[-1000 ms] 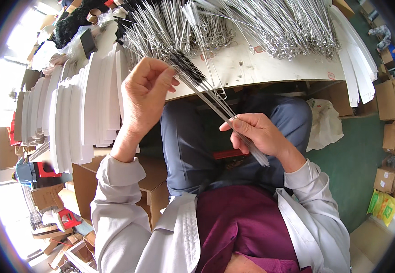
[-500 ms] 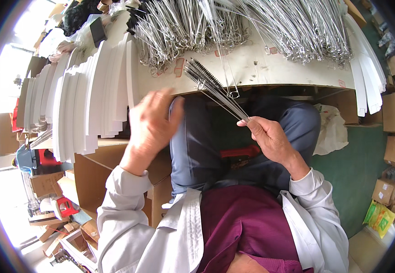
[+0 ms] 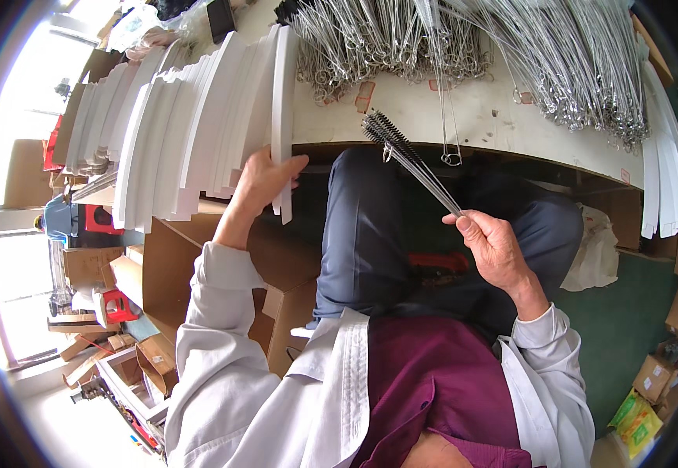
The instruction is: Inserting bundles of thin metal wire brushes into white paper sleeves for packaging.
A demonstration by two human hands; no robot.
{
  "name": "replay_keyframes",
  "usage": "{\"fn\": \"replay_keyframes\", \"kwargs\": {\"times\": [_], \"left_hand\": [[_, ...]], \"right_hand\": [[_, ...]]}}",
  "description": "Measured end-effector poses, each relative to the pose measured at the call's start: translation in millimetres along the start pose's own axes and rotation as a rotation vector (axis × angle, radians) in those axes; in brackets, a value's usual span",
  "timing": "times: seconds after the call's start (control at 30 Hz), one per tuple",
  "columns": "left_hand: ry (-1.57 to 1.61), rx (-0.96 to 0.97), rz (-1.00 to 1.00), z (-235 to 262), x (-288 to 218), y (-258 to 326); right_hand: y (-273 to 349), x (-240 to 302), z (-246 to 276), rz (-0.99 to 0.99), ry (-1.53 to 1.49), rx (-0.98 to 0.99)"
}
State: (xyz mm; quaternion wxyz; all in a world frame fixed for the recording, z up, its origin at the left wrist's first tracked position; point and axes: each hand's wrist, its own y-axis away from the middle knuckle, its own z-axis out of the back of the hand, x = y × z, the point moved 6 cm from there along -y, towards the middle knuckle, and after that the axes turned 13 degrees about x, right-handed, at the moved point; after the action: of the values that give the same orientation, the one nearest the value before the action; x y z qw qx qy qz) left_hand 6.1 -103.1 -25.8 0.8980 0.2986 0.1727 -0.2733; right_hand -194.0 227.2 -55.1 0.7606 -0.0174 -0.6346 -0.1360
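Note:
In my right hand [image 3: 496,248], closed, is a bundle of thin wire brushes [image 3: 386,131], held by the wire ends above my lap. Their black bristles point up and left, and a small metal ring shows near them. My left hand [image 3: 261,186] grips the lower end of a long, narrow white box [image 3: 282,93], thumb and fingertips reaching round it. That box stands at the right end of a row of similar white boxes [image 3: 198,132] along the table's left side.
A heap of metal wires with looped ends [image 3: 401,54] lies on the pale table [image 3: 464,117], beside another heap [image 3: 581,70] at the right. Two wires hang over the front edge. White strips [image 3: 655,156] hang at the right. An open cardboard box [image 3: 171,265] stands below my left arm.
My left hand has come onto the end white box and closed on it. My right hand still holds the brush bundle. The whole view has shifted, with the table now further right.

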Motion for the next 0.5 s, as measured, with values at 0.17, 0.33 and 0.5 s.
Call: {"fn": "replay_keyframes", "kwargs": {"times": [0.17,0.33,0.5], "left_hand": [[1.014,0.223,0.026,-28.6,12.6,-9.6],[1.182,0.256,-0.05,-34.5,-4.7,-7.9],[1.289,0.147,-0.066,-45.9,-23.4,-1.8]], "right_hand": [[1.0,0.6,-7.4,-0.034,0.001,0.023],[3.0,8.0,-9.2,-0.07,0.021,0.041],[3.6,11.3,-12.0,-0.068,0.007,0.081]]}}
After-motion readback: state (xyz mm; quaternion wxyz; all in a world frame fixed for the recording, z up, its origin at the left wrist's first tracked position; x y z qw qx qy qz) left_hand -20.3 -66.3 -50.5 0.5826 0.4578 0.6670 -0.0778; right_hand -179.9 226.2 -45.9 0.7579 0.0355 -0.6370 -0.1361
